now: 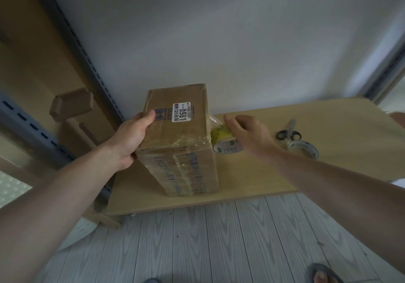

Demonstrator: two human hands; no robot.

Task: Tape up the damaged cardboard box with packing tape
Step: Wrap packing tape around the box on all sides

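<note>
L hand (133,138) grips cardboard box (179,133) at its left edge, thumb on top; box stands on worktop (350,133). R hand (247,133) holds tape roll (223,143) just beside box's right side. Scissors (288,132) & 2nd roll (303,149) lie farther right.

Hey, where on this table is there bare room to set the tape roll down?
Bare table lies front right, bordered by the box, the spare roll and the near edge, and along the back, between the scissors and the wall. Crowded: beside the box, where the held tape roll, scissors and spare roll cluster.
</note>
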